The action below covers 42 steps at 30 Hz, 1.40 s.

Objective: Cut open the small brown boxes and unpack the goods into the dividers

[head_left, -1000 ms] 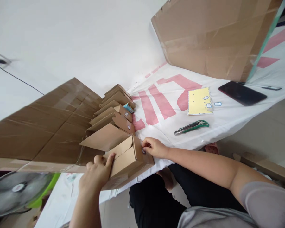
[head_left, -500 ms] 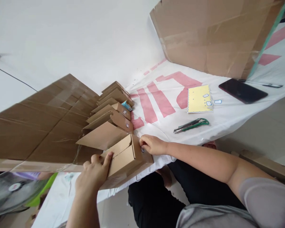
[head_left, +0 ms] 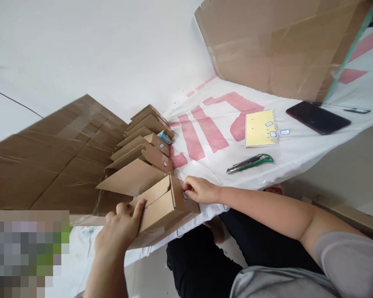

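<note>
A closed brown cardboard box [head_left: 157, 211] lies on the near edge of the cloth-covered table. My left hand [head_left: 121, 225] grips its left end, thumb on the top by the flap seam and fingers over the far side. At the right end face, my right hand [head_left: 202, 190] is closed, its fingertips pinched at a small white label sticker [head_left: 185, 195] that touches the box. Part of the sticker is hidden by the fingers. To the right lies a yellow sticker sheet [head_left: 259, 128] with a few labels on it, and a green utility knife [head_left: 251, 162] is nearer me.
Behind the box stands a row of several brown boxes [head_left: 130, 178], some with raised flaps. A large carton [head_left: 56, 161] is at the left, another large carton [head_left: 276, 49] at the back right. A dark phone [head_left: 318, 118] and a pen [head_left: 357, 111] lie at the right.
The view has shifted very slightly. Both hands stay in place on the box, and the right fingertips have eased a little, showing the label sticker somewhat more.
</note>
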Each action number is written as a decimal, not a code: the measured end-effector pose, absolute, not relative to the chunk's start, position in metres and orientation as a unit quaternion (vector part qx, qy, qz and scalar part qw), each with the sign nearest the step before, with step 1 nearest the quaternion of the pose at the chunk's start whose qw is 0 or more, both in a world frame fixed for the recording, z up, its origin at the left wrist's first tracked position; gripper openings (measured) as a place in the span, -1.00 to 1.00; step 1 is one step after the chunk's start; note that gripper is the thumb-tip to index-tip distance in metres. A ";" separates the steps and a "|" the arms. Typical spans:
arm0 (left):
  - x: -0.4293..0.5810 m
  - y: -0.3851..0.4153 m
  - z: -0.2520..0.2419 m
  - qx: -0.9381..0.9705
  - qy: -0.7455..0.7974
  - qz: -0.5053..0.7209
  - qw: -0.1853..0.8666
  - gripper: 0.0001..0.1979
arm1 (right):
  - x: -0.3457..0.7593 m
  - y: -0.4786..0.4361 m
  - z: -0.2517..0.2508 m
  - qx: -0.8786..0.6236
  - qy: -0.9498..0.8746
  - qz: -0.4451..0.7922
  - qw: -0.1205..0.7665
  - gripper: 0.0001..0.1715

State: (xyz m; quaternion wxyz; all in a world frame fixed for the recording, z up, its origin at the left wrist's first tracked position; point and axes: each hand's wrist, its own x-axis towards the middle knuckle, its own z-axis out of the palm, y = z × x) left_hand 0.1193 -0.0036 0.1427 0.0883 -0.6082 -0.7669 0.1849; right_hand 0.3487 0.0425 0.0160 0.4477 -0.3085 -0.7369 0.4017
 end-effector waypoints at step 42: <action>0.126 -0.003 0.144 -0.588 -0.794 0.142 0.058 -0.42 | 0.353 0.026 0.010 -0.443 -0.691 0.327 0.468 -0.88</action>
